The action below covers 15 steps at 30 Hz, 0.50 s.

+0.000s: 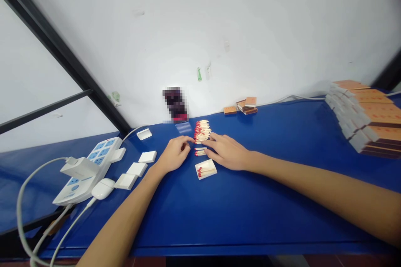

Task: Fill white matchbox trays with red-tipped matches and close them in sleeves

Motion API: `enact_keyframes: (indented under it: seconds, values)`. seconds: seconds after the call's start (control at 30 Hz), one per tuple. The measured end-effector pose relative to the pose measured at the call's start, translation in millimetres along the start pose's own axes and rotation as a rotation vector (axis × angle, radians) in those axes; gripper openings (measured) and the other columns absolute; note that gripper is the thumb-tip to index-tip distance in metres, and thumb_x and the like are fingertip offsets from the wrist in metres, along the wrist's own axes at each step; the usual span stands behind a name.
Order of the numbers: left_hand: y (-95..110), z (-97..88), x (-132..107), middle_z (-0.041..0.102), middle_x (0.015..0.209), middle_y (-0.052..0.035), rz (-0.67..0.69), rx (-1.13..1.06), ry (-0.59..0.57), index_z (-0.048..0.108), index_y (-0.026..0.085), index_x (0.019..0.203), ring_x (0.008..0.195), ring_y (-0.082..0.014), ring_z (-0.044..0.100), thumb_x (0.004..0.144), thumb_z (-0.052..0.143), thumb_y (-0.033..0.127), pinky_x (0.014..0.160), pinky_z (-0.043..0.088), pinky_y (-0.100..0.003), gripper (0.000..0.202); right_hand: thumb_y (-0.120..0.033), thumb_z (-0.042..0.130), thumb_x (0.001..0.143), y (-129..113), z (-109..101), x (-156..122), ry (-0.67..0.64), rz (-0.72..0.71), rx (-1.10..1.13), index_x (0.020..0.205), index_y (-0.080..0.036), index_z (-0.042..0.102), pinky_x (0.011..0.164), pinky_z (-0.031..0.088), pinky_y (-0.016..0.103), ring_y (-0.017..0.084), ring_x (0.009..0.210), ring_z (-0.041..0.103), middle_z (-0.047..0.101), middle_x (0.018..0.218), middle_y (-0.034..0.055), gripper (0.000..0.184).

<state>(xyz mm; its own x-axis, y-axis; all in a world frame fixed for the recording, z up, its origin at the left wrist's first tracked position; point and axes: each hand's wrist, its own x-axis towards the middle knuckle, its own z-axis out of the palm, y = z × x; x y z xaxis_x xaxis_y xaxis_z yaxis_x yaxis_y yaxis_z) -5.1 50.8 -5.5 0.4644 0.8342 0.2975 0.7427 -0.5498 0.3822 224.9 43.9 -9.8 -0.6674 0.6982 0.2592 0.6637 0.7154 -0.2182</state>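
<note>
A pile of red-tipped matches (202, 129) lies on the blue table, heads to the left. Just in front of it, a few matches (199, 151) are laid out in a small separate row. My left hand (175, 153) is at the heads' side, index finger stretched to the pile's near edge and thumb apart from it. From the other side, my right hand (228, 151) reaches over the stick ends with its fingers spread, touching the matches. Closer to me sits a white matchbox tray (213, 171) with several matches inside.
White trays (137, 169) lie at left beside a white earphone case (103, 188) and a power strip (103, 144) with cables. A phone (176, 104), pixelated, leans on the wall. Orange matchboxes (230, 110) are at the back; a large matchbox stack (380, 110) stands right.
</note>
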Motion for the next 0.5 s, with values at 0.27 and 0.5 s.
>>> enact_keyframes:
  seconds: [0.27, 0.5]
  values:
    - [0.2, -0.5, 0.6, 0.064, 0.082, -0.002, 0.016, 0.042, -0.014, 0.067, 0.019, 0.108, 0.073, -0.016, 0.058, 0.089, 0.043, 0.013, 0.074, 0.045, -0.029, 0.032, -0.037, 0.035, 0.101, 0.6, 0.7, 0.2, 0.005, -0.003, 0.003, 0.135, -0.022, 0.056, 0.077, 0.039, 0.033, 0.021, 0.089, 0.058, 0.058, 0.105, 0.0104, 0.042]
    - [1.1, -0.6, 0.1, 0.065, 0.085, -0.0023, 0.031, 0.051, -0.028, 0.065, 0.018, 0.106, 0.077, -0.0167, 0.059, 0.088, 0.042, 0.011, 0.075, 0.045, -0.029, 0.03, -0.036, 0.036, 0.1, 2.3, 2.7, 0.1, 0.018, -0.001, 0.021, 0.134, -0.022, 0.054, 0.077, 0.038, 0.033, 0.022, 0.092, 0.059, 0.06, 0.109, 0.0097, 0.041]
